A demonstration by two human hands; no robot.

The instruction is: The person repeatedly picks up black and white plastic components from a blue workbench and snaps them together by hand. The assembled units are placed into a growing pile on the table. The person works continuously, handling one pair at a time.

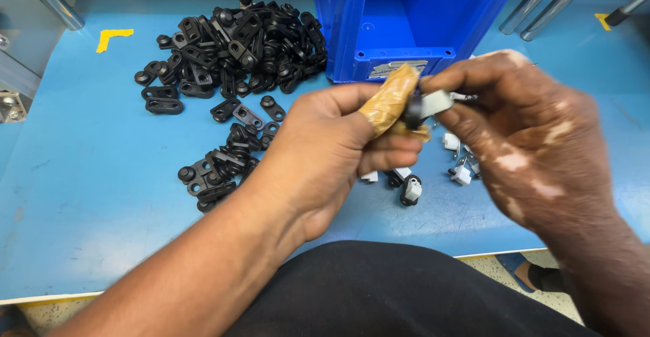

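a small grey-and-black clip part [428,105] sits pinched between both hands above the blue table [81,174]: the left hand [332,154], thumb taped, closes on its black end, the right hand [521,134] on its grey end. black brackets [233,39] lie far left.

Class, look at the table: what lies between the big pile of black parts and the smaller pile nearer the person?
In the head view, a few loose black parts lie between the big pile and smaller pile.

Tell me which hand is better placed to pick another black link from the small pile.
Left. The left hand is right beside the small pile of black links, though it pinches the part too. The right hand is farther off, over the white clips.
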